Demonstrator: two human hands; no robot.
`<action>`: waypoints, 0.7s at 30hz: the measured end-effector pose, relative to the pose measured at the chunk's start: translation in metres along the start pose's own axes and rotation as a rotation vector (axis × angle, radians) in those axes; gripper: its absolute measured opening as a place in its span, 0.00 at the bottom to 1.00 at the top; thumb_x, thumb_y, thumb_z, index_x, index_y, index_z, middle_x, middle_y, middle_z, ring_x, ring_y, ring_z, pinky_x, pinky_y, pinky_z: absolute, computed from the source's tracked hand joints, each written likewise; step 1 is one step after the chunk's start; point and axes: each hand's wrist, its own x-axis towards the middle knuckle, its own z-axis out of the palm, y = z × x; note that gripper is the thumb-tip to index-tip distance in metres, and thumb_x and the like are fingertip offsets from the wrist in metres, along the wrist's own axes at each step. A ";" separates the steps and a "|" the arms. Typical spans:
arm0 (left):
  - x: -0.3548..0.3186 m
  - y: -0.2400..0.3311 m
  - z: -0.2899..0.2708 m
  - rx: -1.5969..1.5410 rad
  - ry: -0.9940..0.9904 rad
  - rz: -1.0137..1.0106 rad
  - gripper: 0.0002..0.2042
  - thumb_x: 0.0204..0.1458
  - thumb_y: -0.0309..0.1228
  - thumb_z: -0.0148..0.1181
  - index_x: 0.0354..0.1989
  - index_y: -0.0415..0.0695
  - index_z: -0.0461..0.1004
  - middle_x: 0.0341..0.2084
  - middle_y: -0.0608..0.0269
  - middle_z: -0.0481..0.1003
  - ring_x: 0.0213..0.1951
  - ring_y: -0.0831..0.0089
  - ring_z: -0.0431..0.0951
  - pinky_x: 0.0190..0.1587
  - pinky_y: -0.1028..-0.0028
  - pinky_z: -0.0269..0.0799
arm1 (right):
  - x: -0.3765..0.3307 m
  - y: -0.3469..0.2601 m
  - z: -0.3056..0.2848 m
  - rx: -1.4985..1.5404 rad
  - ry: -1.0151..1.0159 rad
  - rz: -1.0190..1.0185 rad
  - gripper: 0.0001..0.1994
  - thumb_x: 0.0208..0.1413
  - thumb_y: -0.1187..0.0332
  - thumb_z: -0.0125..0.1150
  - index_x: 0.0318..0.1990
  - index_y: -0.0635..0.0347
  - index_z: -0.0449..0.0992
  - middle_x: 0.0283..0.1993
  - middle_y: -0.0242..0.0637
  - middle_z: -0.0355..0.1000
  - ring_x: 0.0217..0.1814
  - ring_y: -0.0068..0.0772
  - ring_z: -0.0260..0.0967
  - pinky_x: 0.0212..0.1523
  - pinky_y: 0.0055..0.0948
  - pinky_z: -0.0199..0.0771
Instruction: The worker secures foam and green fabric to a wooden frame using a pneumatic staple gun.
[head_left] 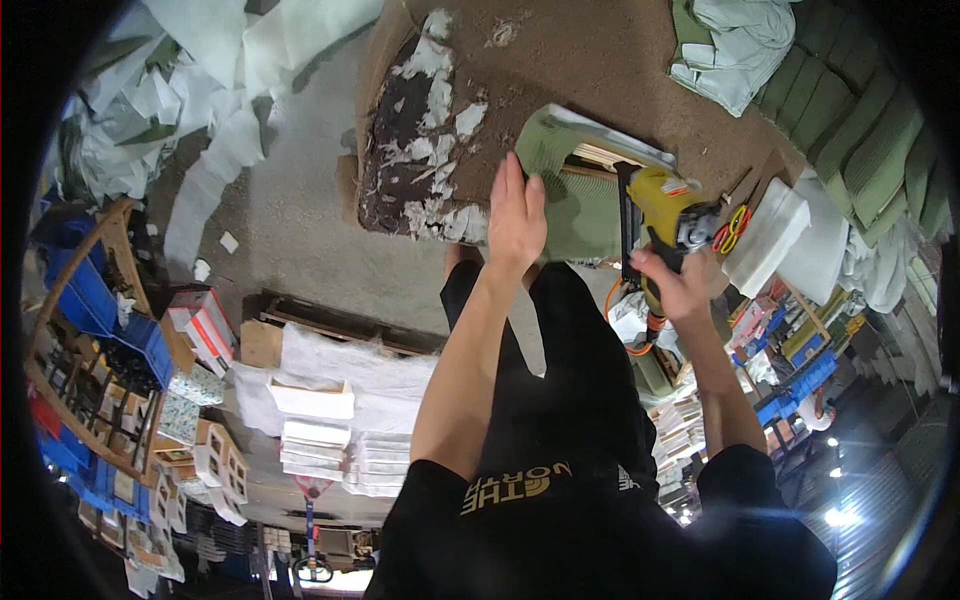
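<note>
My left hand (pixel 517 218) lies flat with its fingers stretched out along the left edge of a green ribbed fabric panel (pixel 580 225). A wooden frame shows through an opening in this panel. In my right hand (pixel 682 287) is a yellow and black staple gun (pixel 658 195), gripped by its handle. Its long black magazine rests at or just over the panel's right side; whether it touches cannot be made out. An orange air hose (pixel 640 349) hangs below the handle. The panel sits on a brown carpet-covered worktable (pixel 590 60).
Red-and-yellow-handled scissors (pixel 733 230) lie right of the staple gun, beside a white padded block (pixel 768 238). Stacked green panels (pixel 860 130) stand far right, near a pale cloth bundle (pixel 735 50). The table's left end is torn (pixel 405 150). White scraps (pixel 200 90) heap at the left.
</note>
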 end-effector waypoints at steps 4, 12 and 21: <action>0.018 -0.027 0.001 0.254 -0.151 -0.251 0.27 0.63 0.48 0.41 0.65 0.43 0.56 0.48 0.38 0.73 0.48 0.41 0.74 0.47 0.49 0.70 | 0.020 0.045 -0.010 0.027 -0.116 0.075 0.10 0.48 0.70 0.65 0.35 0.66 0.77 0.27 0.34 0.75 0.27 0.21 0.71 0.31 0.24 0.71; 0.126 -0.006 -0.012 0.670 -0.424 0.900 0.12 0.49 0.34 0.64 0.43 0.48 0.78 0.39 0.55 0.72 0.39 0.57 0.75 0.39 0.62 0.76 | 0.059 0.084 0.000 -0.270 -0.080 0.126 0.27 0.41 0.64 0.71 0.49 0.68 0.72 0.35 0.51 0.77 0.37 0.50 0.77 0.39 0.40 0.75; 0.151 -0.002 0.002 0.581 -0.576 0.667 0.12 0.55 0.37 0.59 0.29 0.40 0.76 0.24 0.55 0.75 0.27 0.55 0.77 0.28 0.61 0.75 | 0.091 0.085 0.029 -0.434 -0.243 -0.156 0.30 0.37 0.68 0.67 0.54 0.51 0.70 0.36 0.42 0.77 0.39 0.49 0.75 0.39 0.43 0.76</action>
